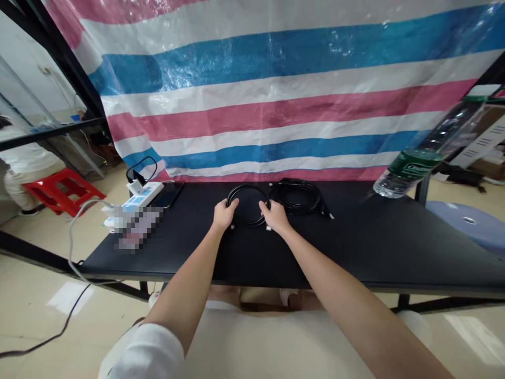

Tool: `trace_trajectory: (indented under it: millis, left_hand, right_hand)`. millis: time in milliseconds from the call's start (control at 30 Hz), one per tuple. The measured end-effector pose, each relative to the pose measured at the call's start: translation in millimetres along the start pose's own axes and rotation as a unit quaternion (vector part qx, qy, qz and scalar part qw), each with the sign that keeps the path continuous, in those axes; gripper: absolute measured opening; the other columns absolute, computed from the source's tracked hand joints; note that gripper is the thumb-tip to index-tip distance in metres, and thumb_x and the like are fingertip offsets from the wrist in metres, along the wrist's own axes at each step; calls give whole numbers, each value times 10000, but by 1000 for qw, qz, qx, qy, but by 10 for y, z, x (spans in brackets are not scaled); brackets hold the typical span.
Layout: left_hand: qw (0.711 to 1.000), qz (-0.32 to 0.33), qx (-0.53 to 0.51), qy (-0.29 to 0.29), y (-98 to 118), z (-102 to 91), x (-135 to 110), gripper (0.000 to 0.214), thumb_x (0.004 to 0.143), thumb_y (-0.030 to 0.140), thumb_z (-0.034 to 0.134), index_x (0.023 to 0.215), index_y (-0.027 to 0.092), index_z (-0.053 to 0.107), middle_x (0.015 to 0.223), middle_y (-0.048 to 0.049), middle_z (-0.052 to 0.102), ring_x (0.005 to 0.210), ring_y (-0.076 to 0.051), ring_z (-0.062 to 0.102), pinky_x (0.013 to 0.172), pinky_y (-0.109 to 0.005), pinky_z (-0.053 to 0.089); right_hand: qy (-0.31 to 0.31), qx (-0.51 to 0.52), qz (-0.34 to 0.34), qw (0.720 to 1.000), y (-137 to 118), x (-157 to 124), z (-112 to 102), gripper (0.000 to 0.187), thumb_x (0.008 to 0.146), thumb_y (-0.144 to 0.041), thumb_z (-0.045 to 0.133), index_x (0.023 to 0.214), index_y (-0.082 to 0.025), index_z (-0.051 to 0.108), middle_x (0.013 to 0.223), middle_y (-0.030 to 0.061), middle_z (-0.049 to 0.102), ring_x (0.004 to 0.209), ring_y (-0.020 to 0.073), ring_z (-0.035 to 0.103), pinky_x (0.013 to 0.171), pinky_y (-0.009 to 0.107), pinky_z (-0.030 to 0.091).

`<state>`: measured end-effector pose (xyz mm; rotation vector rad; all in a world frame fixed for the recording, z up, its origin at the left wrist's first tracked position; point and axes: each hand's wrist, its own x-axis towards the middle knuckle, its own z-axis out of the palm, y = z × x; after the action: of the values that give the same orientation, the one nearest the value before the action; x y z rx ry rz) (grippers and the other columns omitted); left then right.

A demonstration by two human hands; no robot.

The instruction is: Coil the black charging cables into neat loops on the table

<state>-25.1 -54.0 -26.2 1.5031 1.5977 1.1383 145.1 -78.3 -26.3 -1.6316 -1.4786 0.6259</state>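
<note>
A coiled black cable [248, 187] forms a ring between my two hands, just above the black tabletop [252, 258]. My left hand [224, 213] is closed round the ring's left side, thumb on top. On the opposite side my right hand [275, 215] grips the ring in the same way. Small pale ends, perhaps plugs, show below each hand. Right behind my right hand lies a second, thicker coil of black cable [302, 197], flat on the table, with its connector end pointing right.
At the left stand a white power strip [144, 196] with plugs in it and a dark phone [168, 196]. A clear water bottle [414, 163] is at the right rear. A striped plastic sheet [260, 105] hangs behind. A red stool [65, 189] and a seated person are beyond the left side.
</note>
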Motion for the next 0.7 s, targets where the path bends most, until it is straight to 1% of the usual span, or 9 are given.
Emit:
trace_trajectory:
  millis: [67, 167, 200, 267, 367, 433, 500, 567, 700]
  left_hand:
    - [999, 22, 45, 12, -26, 23, -2, 201, 726, 377, 668, 762, 183, 635, 656, -3, 607, 663, -172, 593, 688, -297, 481]
    - [988, 105, 108, 25, -80, 43, -14, 408, 741, 277, 673, 1137, 187, 627, 1003, -71, 673, 884, -196, 641, 846, -346, 502]
    - [980, 147, 132, 24, -93, 39, -20, 429, 756, 267, 664, 1177, 200, 620, 1114, -93, 653, 981, -209, 632, 900, -366, 492]
    - [956, 231, 183, 5, -96, 12, -33, 338, 795, 289, 643, 1124, 218, 666, 1251, -116, 608, 1152, -246, 571, 982, -413, 457]
    - [914, 314, 237, -94, -29, -49, -59, 228, 845, 366, 604, 962, 218, 731, 1167, -115, 670, 1153, -267, 580, 996, -433, 449]
    - [893, 325, 252, -183, 36, -69, -88, 259, 823, 410, 628, 962, 223, 742, 1064, -103, 712, 1041, -247, 642, 951, -380, 480]
    - [878, 313, 266, -244, 82, -59, -125, 278, 768, 424, 683, 971, 246, 750, 1016, -82, 728, 945, -228, 675, 889, -331, 506]
    - [873, 300, 280, -264, 97, -25, -162, 209, 771, 385, 673, 922, 270, 761, 965, -62, 736, 877, -211, 686, 843, -310, 516]
    - [872, 291, 309, -243, 91, 50, -198, 214, 841, 284, 560, 874, 261, 769, 927, -67, 737, 869, -199, 684, 815, -303, 520]
  right_hand:
    - [34, -58, 20, 998, 19, 23, 27, 279, 841, -341, 520, 584, -234, 499, 698, 92, 678, 767, 253, 670, 753, 338, 468]
    - [77, -116, 44, 989, 44, 69, 75, 231, 840, -346, 544, 656, -209, 570, 801, 154, 698, 836, 296, 672, 761, 358, 471]
    - [86, -125, 49, 987, 47, 84, 93, 216, 837, -345, 554, 684, -198, 595, 817, 165, 699, 839, 302, 671, 756, 361, 473]
    - [96, -133, 59, 985, 48, 109, 127, 194, 832, -336, 571, 740, -178, 633, 830, 177, 700, 830, 303, 671, 734, 358, 477]
    - [88, -148, 75, 982, 48, 136, 172, 173, 828, -307, 584, 814, -155, 665, 832, 186, 697, 805, 300, 672, 683, 350, 475]
    - [82, -153, 72, 982, 65, 149, 199, 171, 823, -297, 585, 849, -154, 675, 813, 179, 694, 781, 298, 671, 658, 350, 472]
    - [88, -148, 60, 983, 97, 158, 223, 172, 815, -301, 586, 865, -168, 683, 788, 161, 691, 754, 291, 667, 645, 352, 473]
    - [103, -141, 43, 984, 130, 160, 243, 190, 812, -306, 577, 883, -174, 693, 798, 151, 693, 748, 283, 662, 654, 356, 480]
    - [123, -150, -4, 981, 157, 123, 266, 283, 826, -276, 516, 984, -138, 706, 910, 168, 695, 857, 285, 652, 761, 378, 496]
